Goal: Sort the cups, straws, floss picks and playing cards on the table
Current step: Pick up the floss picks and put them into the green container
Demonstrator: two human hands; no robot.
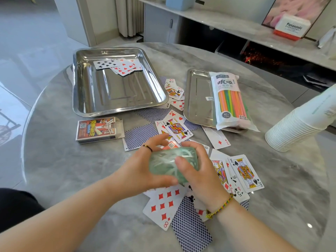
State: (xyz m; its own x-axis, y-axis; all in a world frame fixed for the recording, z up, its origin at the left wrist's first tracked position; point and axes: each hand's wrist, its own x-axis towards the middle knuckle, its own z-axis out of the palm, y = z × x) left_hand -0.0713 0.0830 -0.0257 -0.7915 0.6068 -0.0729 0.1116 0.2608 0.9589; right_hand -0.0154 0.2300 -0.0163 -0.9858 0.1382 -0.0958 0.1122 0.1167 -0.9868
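Note:
A translucent green box of floss picks [164, 161] is held just above the table between both hands. My left hand [140, 168] grips its left side and my right hand [196, 170] its right side. Playing cards [162, 206] lie scattered face up and face down under and around the hands. A few cards [119, 66] lie in the large steel tray [85, 99]. A bag of coloured straws [231, 100] lies on the smaller steel tray [194, 106]. A stack of white paper cups [298, 124] lies on its side at the right.
A red card box [97, 130] with its flap open lies left of the scattered cards. The round marble table's edge [27, 128] curves along the left. A shelf with a tissue box [291, 27] stands behind the table.

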